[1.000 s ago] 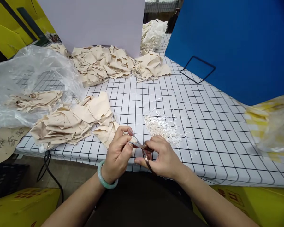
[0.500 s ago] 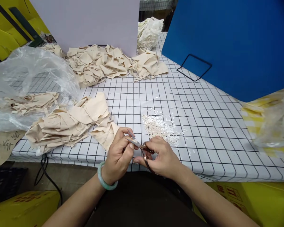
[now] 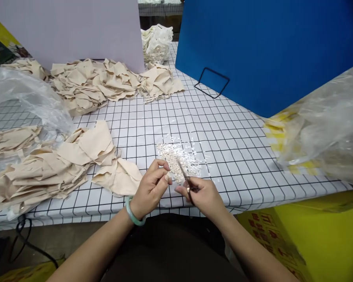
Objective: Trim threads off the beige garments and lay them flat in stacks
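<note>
Scissors (image 3: 186, 181): metal blades, glossy, coppery sheen. Bangle (image 3: 133, 213) on left wrist: smooth, polished, pale green, stone-like. Beige pieces (image 3: 61, 164): matt woven cloth, soft, creased. Table cover (image 3: 232, 145): smooth, faintly glossy, black-grid print. Bags (image 3: 326, 129): thin clear plastic, shiny, wrinkled. Blue board (image 3: 267, 51): matt, smooth. Clippings (image 3: 178, 154): white, matt.

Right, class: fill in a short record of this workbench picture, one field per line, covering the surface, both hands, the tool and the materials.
surface: checked tablecloth
left hand: pinches a small pale piece, wears green bangle
right hand: holds scissors
beside hands: pile of white snippets
left of hands: beige fabric pieces
far side: second fabric heap, blue board
</note>
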`<action>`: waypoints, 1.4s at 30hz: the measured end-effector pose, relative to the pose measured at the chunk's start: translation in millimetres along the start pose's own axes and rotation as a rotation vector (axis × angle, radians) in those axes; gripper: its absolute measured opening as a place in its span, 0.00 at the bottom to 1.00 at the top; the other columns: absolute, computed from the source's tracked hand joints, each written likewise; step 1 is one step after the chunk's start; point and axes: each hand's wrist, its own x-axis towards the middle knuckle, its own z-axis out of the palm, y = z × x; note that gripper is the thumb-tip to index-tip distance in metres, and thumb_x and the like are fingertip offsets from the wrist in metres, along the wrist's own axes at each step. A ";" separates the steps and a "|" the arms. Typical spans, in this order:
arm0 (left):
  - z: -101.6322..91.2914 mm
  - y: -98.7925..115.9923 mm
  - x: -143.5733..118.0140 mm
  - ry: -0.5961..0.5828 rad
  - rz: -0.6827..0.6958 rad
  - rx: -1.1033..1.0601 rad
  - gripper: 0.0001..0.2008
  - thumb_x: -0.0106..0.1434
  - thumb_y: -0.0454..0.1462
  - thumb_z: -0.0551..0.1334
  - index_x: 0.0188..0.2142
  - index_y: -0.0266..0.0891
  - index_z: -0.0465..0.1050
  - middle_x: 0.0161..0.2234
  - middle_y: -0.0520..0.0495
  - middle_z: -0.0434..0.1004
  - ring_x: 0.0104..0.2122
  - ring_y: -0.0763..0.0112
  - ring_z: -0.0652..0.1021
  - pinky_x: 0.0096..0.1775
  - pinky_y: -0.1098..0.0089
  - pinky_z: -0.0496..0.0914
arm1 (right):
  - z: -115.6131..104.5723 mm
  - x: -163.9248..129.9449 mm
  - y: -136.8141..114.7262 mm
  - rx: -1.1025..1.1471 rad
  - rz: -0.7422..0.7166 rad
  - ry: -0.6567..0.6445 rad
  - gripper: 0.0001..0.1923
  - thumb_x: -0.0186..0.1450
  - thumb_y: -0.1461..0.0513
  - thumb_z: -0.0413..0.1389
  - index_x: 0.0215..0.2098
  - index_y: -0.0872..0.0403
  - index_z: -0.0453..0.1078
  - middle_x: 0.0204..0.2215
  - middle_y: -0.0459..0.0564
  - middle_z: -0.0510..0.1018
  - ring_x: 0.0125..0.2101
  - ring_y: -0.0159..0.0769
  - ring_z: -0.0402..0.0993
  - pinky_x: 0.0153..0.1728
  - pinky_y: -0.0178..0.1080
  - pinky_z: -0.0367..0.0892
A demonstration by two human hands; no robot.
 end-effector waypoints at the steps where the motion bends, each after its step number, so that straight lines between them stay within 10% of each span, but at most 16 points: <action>1: -1.4 3.1 -1.4 0.002 -0.016 -0.007 0.16 0.71 0.41 0.52 0.29 0.38 0.70 0.40 0.42 0.66 0.46 0.62 0.69 0.48 0.63 0.68 | -3.8 0.1 2.1 0.034 0.012 0.005 0.22 0.58 0.43 0.62 0.23 0.51 0.65 0.17 0.42 0.65 0.19 0.30 0.58 0.19 0.35 0.56; 6: -45.8 49.5 -26.2 -0.110 -0.084 -0.114 0.17 0.70 0.40 0.54 0.26 0.38 0.71 0.37 0.41 0.70 0.39 0.62 0.73 0.42 0.61 0.71 | -12.7 12.6 3.7 0.129 -0.118 -0.039 0.18 0.62 0.47 0.60 0.40 0.50 0.67 0.39 0.52 0.76 0.36 0.40 0.72 0.37 0.42 0.69; 11: -111.2 107.9 -58.0 0.101 -0.049 -0.238 0.18 0.66 0.42 0.58 0.22 0.38 0.71 0.31 0.43 0.69 0.28 0.67 0.71 0.28 0.65 0.70 | 20.0 43.4 -30.4 0.250 -0.165 -0.148 0.14 0.61 0.52 0.63 0.37 0.49 0.64 0.50 0.53 0.74 0.49 0.46 0.71 0.49 0.51 0.67; 17: -137.0 123.4 -51.4 0.199 0.084 -0.278 0.19 0.64 0.41 0.60 0.19 0.37 0.68 0.30 0.45 0.66 0.22 0.73 0.68 0.22 0.68 0.66 | 95.2 56.8 -69.3 0.267 -0.328 -0.713 0.18 0.56 0.58 0.66 0.44 0.48 0.70 0.48 0.50 0.75 0.47 0.42 0.72 0.46 0.47 0.69; 21: -143.4 118.2 -27.5 0.328 0.199 -0.304 0.18 0.65 0.39 0.59 0.19 0.37 0.67 0.32 0.48 0.68 0.24 0.77 0.69 0.24 0.70 0.66 | 118.9 46.2 -63.5 0.484 -0.165 -0.731 0.15 0.55 0.58 0.66 0.38 0.52 0.70 0.35 0.47 0.77 0.35 0.37 0.74 0.40 0.42 0.70; 25: -148.8 98.0 19.0 0.269 0.247 0.009 0.17 0.70 0.41 0.55 0.26 0.39 0.72 0.34 0.53 0.71 0.33 0.74 0.75 0.34 0.69 0.69 | 102.5 57.1 -66.7 0.935 0.007 -0.325 0.13 0.57 0.56 0.64 0.35 0.51 0.67 0.38 0.49 0.77 0.39 0.40 0.76 0.45 0.46 0.71; 30: -153.9 42.8 34.8 0.359 -0.052 0.671 0.09 0.63 0.36 0.65 0.27 0.36 0.70 0.37 0.46 0.73 0.42 0.62 0.74 0.47 0.58 0.68 | 66.3 73.7 -54.9 0.747 -0.030 0.044 0.14 0.58 0.54 0.65 0.36 0.50 0.68 0.42 0.49 0.77 0.45 0.40 0.75 0.49 0.46 0.69; 36: -154.4 -11.1 -36.2 0.365 -0.368 0.843 0.04 0.64 0.33 0.58 0.32 0.38 0.69 0.34 0.45 0.71 0.35 0.63 0.73 0.38 0.64 0.68 | 71.8 54.3 -34.1 0.403 -0.099 -0.099 0.16 0.60 0.53 0.64 0.41 0.50 0.69 0.40 0.50 0.76 0.37 0.37 0.72 0.43 0.44 0.69; 42: -133.7 -25.3 -51.4 0.112 -0.551 0.830 0.02 0.62 0.32 0.58 0.34 0.38 0.69 0.30 0.48 0.72 0.31 0.65 0.72 0.34 0.67 0.66 | 117.3 57.1 -57.9 0.326 -0.160 -0.255 0.18 0.58 0.53 0.65 0.42 0.50 0.66 0.47 0.51 0.75 0.37 0.38 0.72 0.43 0.44 0.69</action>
